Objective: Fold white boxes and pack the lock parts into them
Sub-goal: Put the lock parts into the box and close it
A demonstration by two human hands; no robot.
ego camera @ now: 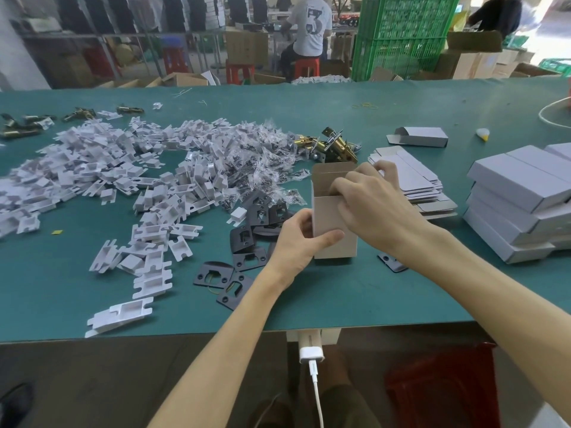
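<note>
"Where was the white box [336,247] just then?"

"Standing on end on the green tabletop [340,304], close to the near edge. Its long axis was upright and its mouth was open to the ceiling, with the back flap up."

"And the hands?"

"The left hand [295,242] gripped it low on its left side, thumb laid across the front face. The right hand [370,202] was over the mouth, fingers curled down into the opening. I couldn't tell whether they held a part or were only pressing a flap. The box wall hid the tips."

"So what did the next move hang on?"

"On that upright mouth, I'd judge. Anything going in had to drop straight down from above, and the right hand was the one already there."

"And the parts?"

"The black strike plates [247,239] lay just left of the box, nearest the left hand. The brass latch bolts [335,146] sat beyond it, farther back. Bagged screws [262,162] and white plastic inserts [92,168] spread away to the left."

"On the right?"

"A stack of flat box blanks [414,180] just behind the right hand, and closed boxes [519,193] piled farther right."
</note>
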